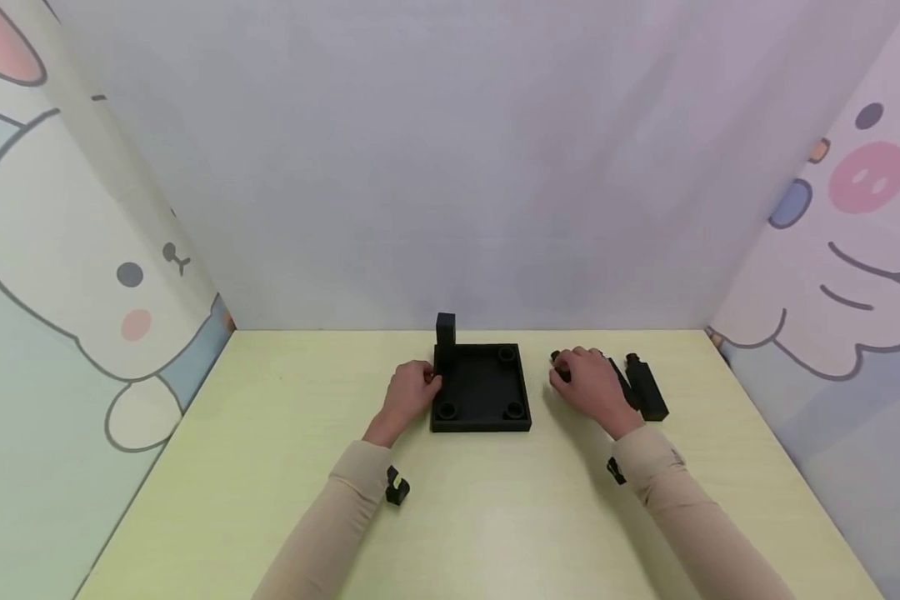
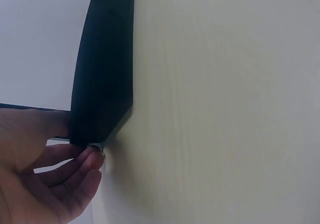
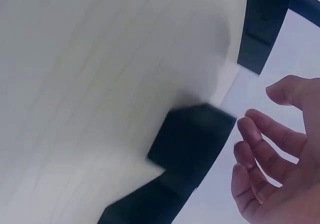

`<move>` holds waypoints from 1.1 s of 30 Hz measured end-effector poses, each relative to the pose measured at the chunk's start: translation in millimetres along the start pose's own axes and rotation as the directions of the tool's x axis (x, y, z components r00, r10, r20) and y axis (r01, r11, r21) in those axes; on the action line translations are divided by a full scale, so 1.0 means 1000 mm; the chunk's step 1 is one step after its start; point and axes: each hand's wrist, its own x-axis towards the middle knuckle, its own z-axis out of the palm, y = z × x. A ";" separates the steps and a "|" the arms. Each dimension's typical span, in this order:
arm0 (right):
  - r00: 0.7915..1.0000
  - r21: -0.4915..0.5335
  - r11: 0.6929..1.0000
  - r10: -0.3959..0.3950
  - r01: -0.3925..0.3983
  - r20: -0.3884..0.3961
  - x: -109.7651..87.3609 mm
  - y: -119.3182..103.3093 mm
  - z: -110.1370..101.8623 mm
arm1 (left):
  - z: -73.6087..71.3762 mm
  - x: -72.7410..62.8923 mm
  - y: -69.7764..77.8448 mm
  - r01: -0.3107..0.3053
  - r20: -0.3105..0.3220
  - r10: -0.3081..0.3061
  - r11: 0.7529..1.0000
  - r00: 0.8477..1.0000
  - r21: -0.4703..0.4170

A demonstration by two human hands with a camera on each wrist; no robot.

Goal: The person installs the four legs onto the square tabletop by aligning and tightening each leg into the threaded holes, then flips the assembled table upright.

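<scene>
A black square tabletop [image 1: 483,385] lies with its rimmed, hollow side up, ring-shaped sockets in three corners. At its back left corner a black square leg [image 1: 446,337] stands upright. My left hand [image 1: 408,390] grips the tabletop's left side, fingers curled at the corner of the wall [image 2: 102,68] in the left wrist view. To the right, my right hand [image 1: 588,383] hovers over loose black legs, partly hiding them. In the right wrist view its thumb and fingers [image 3: 272,134] are spread apart, close to one dark leg [image 3: 192,141]; contact is unclear.
A loose black leg [image 1: 647,390] with a narrow knobbed end lies farthest right, beside another leg [image 1: 624,381] partly behind the right hand. Small black wrist devices show at both sleeves. A pale curtain wall [image 1: 480,167] rises behind the light wood table [image 1: 495,517].
</scene>
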 end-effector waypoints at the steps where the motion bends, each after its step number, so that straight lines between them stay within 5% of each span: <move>1: 1.000 -0.003 1.000 0.007 -0.007 -0.006 -0.002 0.002 -0.001 | 0.000 0.000 0.000 0.001 -0.001 -0.001 1.000 1.000 -0.001; 20: 0.994 -0.168 0.980 0.113 -0.111 0.005 -0.028 0.024 -0.014 | 0.003 -0.002 -0.004 0.001 -0.021 -0.001 1.000 1.000 -0.028; 33: 0.992 -0.146 0.981 0.129 -0.128 0.001 -0.035 0.028 -0.011 | 0.004 -0.001 -0.004 -0.001 -0.017 0.001 1.000 1.000 -0.021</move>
